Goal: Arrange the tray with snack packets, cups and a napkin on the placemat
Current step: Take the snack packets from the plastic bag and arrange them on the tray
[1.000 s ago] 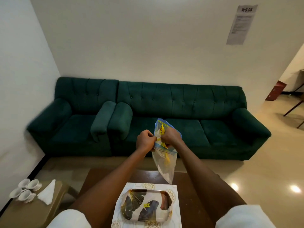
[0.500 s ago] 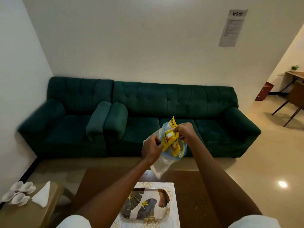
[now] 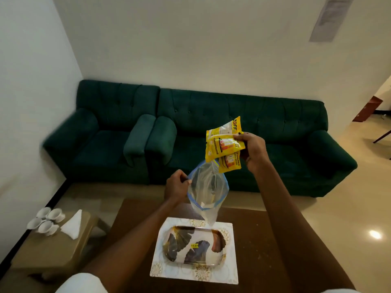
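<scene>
The snack packets (image 3: 225,144) have come clear of the zip bag (image 3: 208,187), lifted out by the right hand (image 3: 251,151), its grip closed round them above the far edge of the table (image 3: 264,229); the left hand (image 3: 176,186) pinches the bag's mouth; the packets look ready to go onto the tray (image 3: 194,246), which sits on the placemat (image 3: 228,275).

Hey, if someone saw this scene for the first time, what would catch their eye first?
The bright yellow snack packets, held up in the right grip in front of the dark green sofa, stand out first. Just below them hangs a clear plastic bag pinched in the left grip. Beneath, a leaf-patterned tray sits on a white placemat on the brown table.
</scene>
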`<state>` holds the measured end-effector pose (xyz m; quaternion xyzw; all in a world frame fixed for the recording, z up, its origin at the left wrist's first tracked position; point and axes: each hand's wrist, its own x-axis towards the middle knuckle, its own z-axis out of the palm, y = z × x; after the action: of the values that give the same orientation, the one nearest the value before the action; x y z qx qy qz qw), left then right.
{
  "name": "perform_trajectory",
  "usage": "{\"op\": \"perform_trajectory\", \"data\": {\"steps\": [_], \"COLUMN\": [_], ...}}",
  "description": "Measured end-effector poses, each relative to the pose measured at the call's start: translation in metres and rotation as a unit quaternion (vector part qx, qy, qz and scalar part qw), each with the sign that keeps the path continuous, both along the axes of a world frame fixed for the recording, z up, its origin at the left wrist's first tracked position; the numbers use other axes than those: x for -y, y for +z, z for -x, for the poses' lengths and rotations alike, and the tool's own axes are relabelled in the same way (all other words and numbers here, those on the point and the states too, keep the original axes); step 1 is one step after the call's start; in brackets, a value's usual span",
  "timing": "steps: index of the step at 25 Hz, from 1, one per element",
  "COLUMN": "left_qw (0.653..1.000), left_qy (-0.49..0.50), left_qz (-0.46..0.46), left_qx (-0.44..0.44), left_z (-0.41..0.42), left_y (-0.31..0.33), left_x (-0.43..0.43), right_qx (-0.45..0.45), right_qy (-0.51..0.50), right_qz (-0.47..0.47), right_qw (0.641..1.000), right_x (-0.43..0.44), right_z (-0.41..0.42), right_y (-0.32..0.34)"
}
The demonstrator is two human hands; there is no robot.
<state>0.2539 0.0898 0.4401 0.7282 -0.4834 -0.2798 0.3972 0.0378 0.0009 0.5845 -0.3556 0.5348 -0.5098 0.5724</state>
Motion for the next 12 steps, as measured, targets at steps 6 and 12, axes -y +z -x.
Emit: {"op": "perform_trajectory", "data": {"steps": [6,12], "left_qw": [0.996,0.984], "left_qy": [0.078,0.163], "left_qz": [-0.034,-0.06], "left_qx": [-0.023,-0.026], "left_z": [-0.079,-0.146], "left_y": [-0.026,-0.04], "left_x": [-0.028,-0.072], "right_qx": [-0.007,-0.126], "right_qy": [-0.076,-0.017], "right_qz": [-0.098,-0.183], "right_qw": [0.992,0.975], "right_x": [-0.004,-0.047], "right_z": [-0.042,-0.105], "right_y": [-0.097,-0.197]}}
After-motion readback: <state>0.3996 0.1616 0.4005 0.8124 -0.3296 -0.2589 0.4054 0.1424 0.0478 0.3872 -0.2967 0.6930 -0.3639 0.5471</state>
